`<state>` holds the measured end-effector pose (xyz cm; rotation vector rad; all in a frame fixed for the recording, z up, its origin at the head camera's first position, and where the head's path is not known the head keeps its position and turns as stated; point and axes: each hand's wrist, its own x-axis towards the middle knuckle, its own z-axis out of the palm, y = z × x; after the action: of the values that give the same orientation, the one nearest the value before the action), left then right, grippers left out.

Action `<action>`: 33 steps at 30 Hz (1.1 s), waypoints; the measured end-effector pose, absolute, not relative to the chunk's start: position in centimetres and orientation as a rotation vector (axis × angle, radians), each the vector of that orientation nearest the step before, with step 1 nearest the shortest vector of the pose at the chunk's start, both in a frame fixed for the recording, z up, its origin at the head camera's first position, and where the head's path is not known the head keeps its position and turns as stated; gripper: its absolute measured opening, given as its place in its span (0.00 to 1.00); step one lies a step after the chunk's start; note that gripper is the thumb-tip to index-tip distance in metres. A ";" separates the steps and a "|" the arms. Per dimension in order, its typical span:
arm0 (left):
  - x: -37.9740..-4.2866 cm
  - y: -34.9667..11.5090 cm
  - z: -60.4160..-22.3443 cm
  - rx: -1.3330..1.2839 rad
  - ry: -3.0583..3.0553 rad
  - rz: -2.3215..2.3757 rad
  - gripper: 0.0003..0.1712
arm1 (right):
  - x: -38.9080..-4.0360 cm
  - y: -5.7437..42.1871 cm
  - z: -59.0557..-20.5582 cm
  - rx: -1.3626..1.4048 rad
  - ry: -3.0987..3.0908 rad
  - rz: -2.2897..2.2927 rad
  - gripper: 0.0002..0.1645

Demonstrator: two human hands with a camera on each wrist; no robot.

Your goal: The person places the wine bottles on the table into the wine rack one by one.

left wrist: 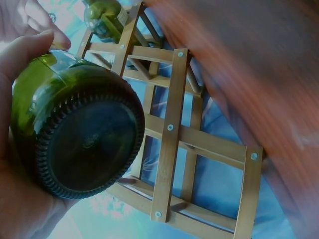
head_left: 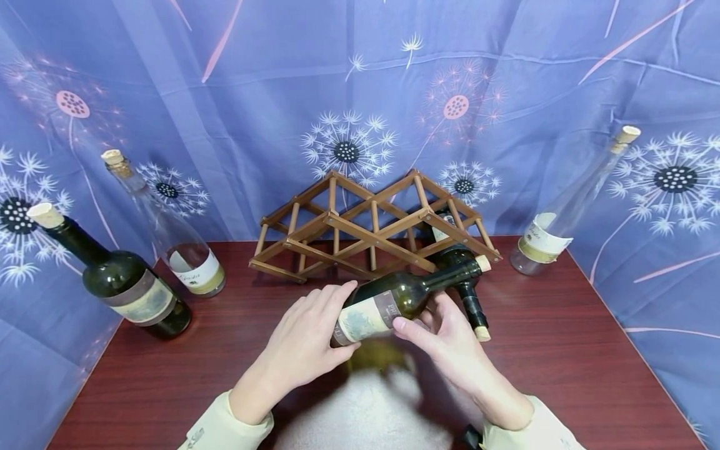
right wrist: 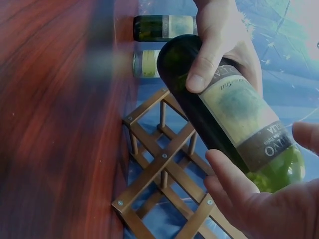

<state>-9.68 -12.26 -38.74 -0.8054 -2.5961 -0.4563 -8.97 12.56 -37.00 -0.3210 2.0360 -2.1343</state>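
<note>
A dark green wine bottle (head_left: 413,292) with a cream and brown label is held tilted in front of the rack, its corked neck up to the right. My left hand (head_left: 306,334) grips it near the base, thumb along the near side. The ridged round base (left wrist: 92,144) faces the left wrist view. My right hand (head_left: 450,344) holds the bottle near its shoulder, thumb on the label edge and fingers on the far side, partly hidden. Behind it stands a wooden lattice wine rack (head_left: 375,239). Another dark corked bottle (head_left: 471,300) lies in the rack's right side, neck forward.
At the left stand a dark green corked bottle (head_left: 129,290) and a clear corked bottle (head_left: 194,262). Another clear corked bottle (head_left: 542,244) stands at the back right. A patterned blue cloth (head_left: 270,112) hangs behind the reddish wooden table (head_left: 579,375).
</note>
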 end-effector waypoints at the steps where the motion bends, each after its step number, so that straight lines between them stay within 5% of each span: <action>1: -9.7 -12.3 -38.7 -0.805 -2.596 -0.454 0.57 | -9.0 12.7 -37.0 -0.328 2.089 -2.094 0.40; 16: -9.7 -13.3 -38.2 -0.788 -2.621 -0.454 0.56 | -8.2 14.8 -36.2 -0.446 2.477 -1.737 0.34; 26: -9.9 -13.9 -38.3 -0.764 -2.632 -0.423 0.55 | -7.7 15.8 -35.4 -0.671 2.716 -1.646 0.20; 33: -9.9 -14.1 -38.3 -0.766 -2.625 -0.390 0.55 | -7.4 16.5 -34.5 -0.768 2.985 -1.483 0.21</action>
<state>-9.92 -14.12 -38.33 -0.7664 -2.6245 -0.3904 -7.44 16.46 -34.48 -0.7683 2.9855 -1.4826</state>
